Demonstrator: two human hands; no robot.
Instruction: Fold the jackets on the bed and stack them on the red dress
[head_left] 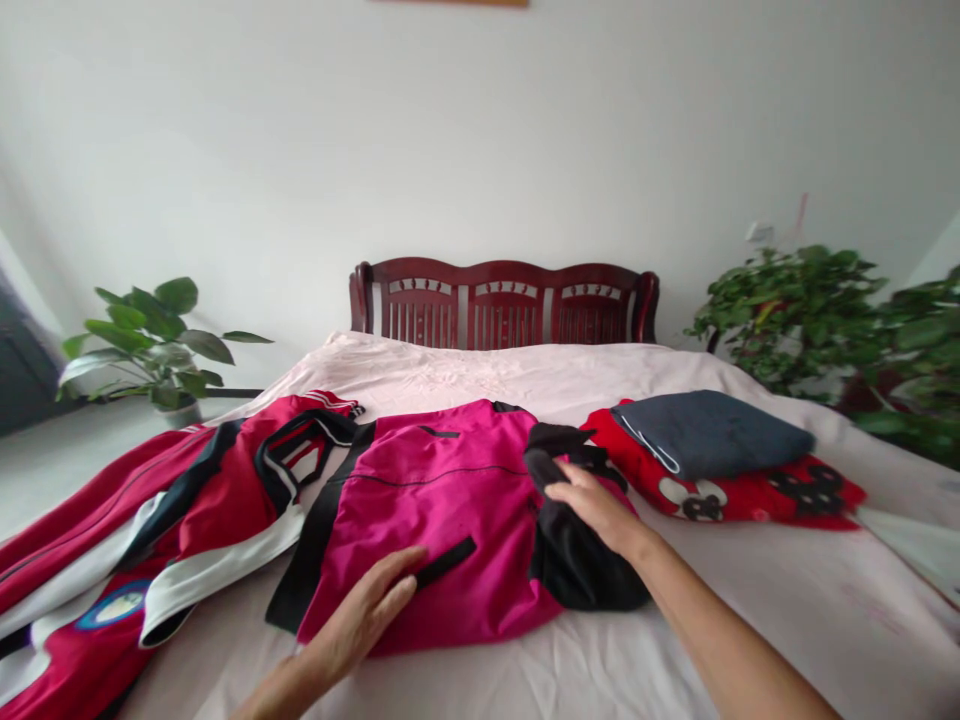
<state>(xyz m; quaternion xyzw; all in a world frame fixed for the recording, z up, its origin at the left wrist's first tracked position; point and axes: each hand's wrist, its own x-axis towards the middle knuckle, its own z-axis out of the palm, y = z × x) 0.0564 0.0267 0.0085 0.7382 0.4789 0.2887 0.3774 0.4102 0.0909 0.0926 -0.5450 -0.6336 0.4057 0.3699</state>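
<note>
A magenta jacket with black side panels lies spread on the bed, part of it gathered into a black bundle at its right. My left hand rests on the jacket's near left part, fingers stretched out beside a short black strip. Across the jacket, my right hand has its thumb and fingers closed on the black fabric at the right edge. What lies beneath the right palm is hidden.
To the left lies a red, white and navy tracksuit. Folded dark grey clothing sits on red patterned fabric at the right. A wooden headboard stands behind the pale pink bedsheet. Potted plants flank the bed.
</note>
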